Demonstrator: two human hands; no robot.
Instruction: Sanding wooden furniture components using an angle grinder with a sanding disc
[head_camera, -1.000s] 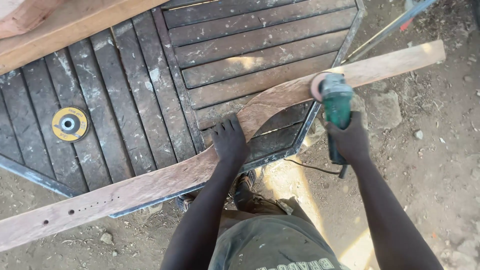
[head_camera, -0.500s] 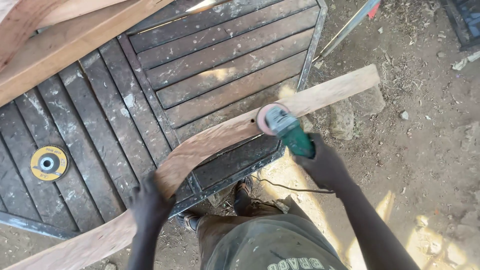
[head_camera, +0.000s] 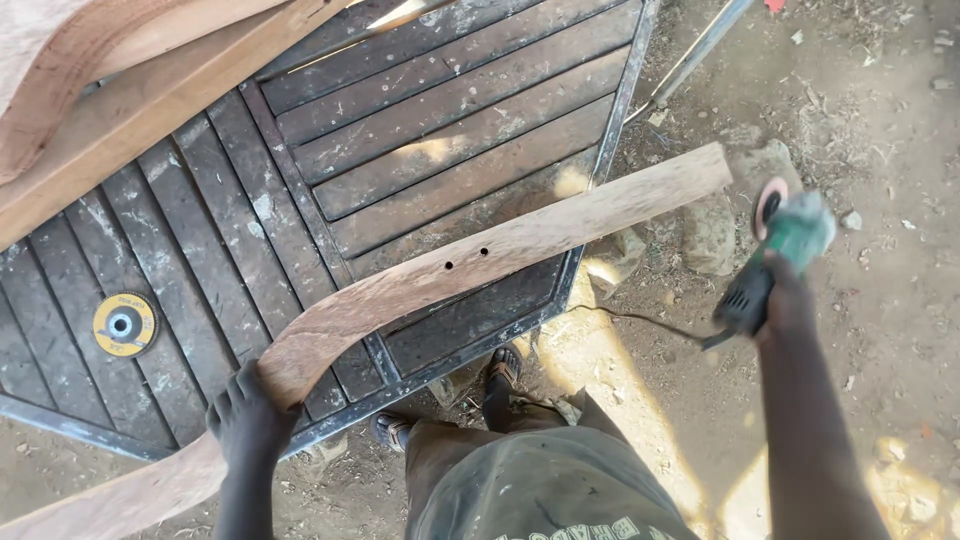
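A long curved wooden plank (head_camera: 470, 265) with two small holes lies across the corner of a dark slatted work table (head_camera: 380, 150). My left hand (head_camera: 250, 415) grips the plank near its lower left part. My right hand (head_camera: 775, 295) holds a green angle grinder (head_camera: 785, 235) off to the right, above the dirt ground and clear of the plank's far end. The grinder's disc faces up and left, and its black cord (head_camera: 640, 320) trails back toward my legs.
A yellow grinding disc (head_camera: 124, 324) lies on the table's left side. Lighter wooden boards (head_camera: 110, 90) rest across the table's top left. A metal rod (head_camera: 690, 55) lies on the ground at the upper right. My sandalled feet (head_camera: 500, 370) stand at the table's corner.
My right hand has pulled the grinder off the plank and out to the right. My left hand has slid down the plank toward its lower left end.
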